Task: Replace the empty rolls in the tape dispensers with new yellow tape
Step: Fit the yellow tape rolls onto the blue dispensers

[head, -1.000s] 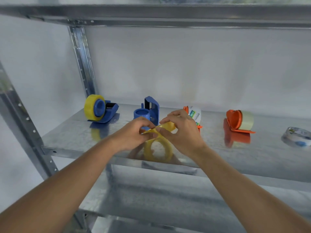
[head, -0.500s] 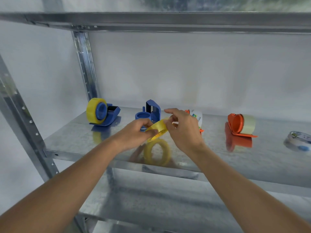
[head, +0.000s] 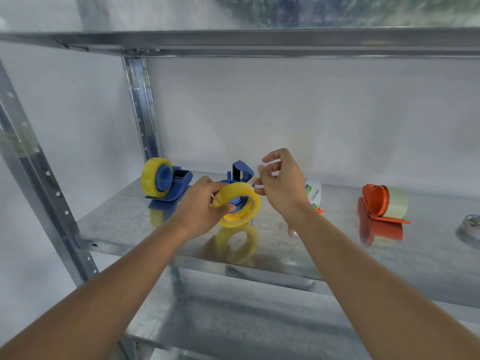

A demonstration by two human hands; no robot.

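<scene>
My left hand [head: 201, 206] grips a yellow tape roll [head: 240, 203] just above the metal shelf [head: 324, 245], tilted so its core faces me. My right hand [head: 281, 187] is beside the roll's upper right edge, thumb and forefinger pinching the loose tape end [head: 252, 181]. Right behind the roll stands a blue tape dispenser [head: 241, 171] with an empty hub, partly hidden. Another blue dispenser [head: 166, 181] at the left carries a full yellow roll.
An orange dispenser [head: 381, 202] with a pale roll sits to the right. A white labelled roll [head: 314, 193] shows behind my right wrist. A silver roll [head: 470, 229] lies at the far right edge. An upright post [head: 141, 113] stands behind the left dispenser.
My left hand has turned the yellow roll so its core faces me. My right hand has lifted up and right, drawing the tape end off the roll.
</scene>
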